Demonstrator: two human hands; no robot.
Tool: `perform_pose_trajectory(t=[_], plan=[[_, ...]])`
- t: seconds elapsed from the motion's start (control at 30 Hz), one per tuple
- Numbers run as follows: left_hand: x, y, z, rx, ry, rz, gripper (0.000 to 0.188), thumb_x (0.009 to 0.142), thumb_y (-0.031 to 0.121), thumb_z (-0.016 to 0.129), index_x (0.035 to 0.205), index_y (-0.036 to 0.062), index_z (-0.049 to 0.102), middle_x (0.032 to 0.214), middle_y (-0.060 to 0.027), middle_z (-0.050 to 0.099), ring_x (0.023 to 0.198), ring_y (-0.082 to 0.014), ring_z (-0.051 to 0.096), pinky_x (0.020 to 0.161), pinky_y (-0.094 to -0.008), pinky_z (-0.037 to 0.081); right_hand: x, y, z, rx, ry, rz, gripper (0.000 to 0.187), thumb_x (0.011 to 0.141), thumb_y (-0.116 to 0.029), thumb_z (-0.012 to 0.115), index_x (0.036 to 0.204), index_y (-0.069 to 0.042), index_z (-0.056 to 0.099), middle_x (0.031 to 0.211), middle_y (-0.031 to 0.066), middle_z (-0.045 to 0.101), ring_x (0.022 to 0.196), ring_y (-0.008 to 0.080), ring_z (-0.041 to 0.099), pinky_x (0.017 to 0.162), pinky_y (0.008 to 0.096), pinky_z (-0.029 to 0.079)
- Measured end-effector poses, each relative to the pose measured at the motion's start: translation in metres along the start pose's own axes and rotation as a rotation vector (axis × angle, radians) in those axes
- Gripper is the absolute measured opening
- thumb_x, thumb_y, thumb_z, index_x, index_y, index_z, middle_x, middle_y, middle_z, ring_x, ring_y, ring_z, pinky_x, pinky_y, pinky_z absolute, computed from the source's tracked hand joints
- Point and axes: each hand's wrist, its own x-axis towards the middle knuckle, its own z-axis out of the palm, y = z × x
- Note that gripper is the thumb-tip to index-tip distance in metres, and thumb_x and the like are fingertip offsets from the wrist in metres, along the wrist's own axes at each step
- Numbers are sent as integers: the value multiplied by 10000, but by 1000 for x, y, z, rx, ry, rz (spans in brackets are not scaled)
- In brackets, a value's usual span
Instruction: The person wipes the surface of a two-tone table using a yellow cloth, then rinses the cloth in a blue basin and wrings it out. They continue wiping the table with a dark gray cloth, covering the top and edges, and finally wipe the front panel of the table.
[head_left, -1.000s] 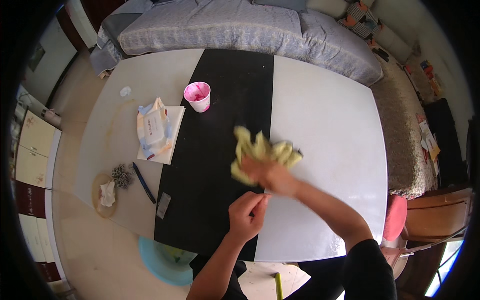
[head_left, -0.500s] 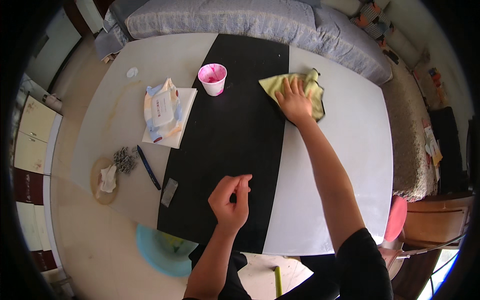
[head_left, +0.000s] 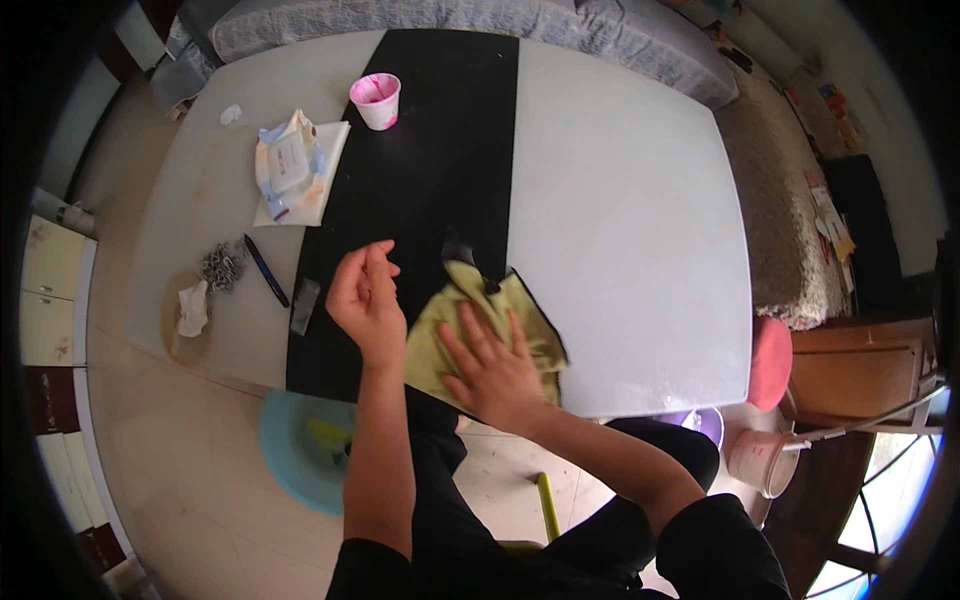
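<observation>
My right hand [head_left: 492, 368] lies flat with fingers spread on a yellow-green cloth [head_left: 435, 345] with a dark edge. It presses the cloth to the near edge of the table, where the black middle strip [head_left: 430, 185] meets the right pale panel [head_left: 620, 220]. One corner of the cloth is folded up beside a dark, blurred patch. Left of the cloth, my left hand [head_left: 367, 305] hovers over the black strip. Its fingers are curled in toward the thumb, and nothing shows in them. Closest to it is a small grey translucent piece [head_left: 305, 306] on the table.
A pink-stained paper cup [head_left: 376, 102] stands on the far black strip. To its left, a wipes pack [head_left: 290, 165] rests on white sheets. Nearer are a dark pen [head_left: 266, 270], a steel-wool-like tangle [head_left: 222, 267] and crumpled tissue [head_left: 192, 308]. A blue basin [head_left: 290, 450] sits on the floor.
My right hand has dragged the cloth from the far right panel to the table's near edge. My left hand keeps its curled shape. The whole view has shifted.
</observation>
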Motion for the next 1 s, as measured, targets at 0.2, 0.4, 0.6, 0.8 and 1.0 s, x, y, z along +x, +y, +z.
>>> perform_pose_trajectory(t=[0.2, 0.4, 0.6, 0.8, 1.0], plan=[[-5, 0, -31, -6, -13, 29, 188, 864, 147, 511, 849, -1, 625, 613, 17, 518, 477, -19, 377, 435, -159, 282, -151, 189, 10, 26, 245, 824, 492, 861, -354, 398, 1309, -161, 331, 1380, 67, 265, 1263, 246, 257, 1002, 533, 165], [-3, 2, -63, -60, 19, 4, 170, 852, 147, 529, 849, 11, 631, 611, 19, 525, 482, -14, 381, 433, -155, 283, -103, 183, 17, -259, 149, 1278, 647, 866, -500, 281, 1333, -58, 211, 1365, 243, 196, 1254, 387, 231, 984, 579, 128], [-8, 4, -55, -74, -46, -19, 187, 857, 147, 510, 859, 3, 630, 614, 11, 499, 491, -28, 369, 447, -166, 283, 41, -41, 18, -29, 426, 416, 579, 856, -415, 344, 1260, -2, 374, 1334, 189, 303, 1285, 366, 151, 1003, 591, 33], [-3, 1, -58, -73, -7, -33, 189, 854, 152, 520, 871, 3, 635, 617, 10, 513, 471, -23, 368, 430, -159, 280, 4, -31, 30, -60, 66, 255, 539, 850, -283, 392, 1310, -25, 281, 1336, 83, 340, 1250, 250, 279, 1052, 487, 52], [-12, 13, -42, -49, -71, -16, 195, 857, 157, 515, 884, 12, 641, 617, 18, 507, 485, -21, 363, 442, -163, 288, -217, 241, 86, -24, 306, 1063, 467, 873, -266, 379, 1300, -87, 312, 1320, 96, 358, 1220, 260, 329, 1021, 504, 138]])
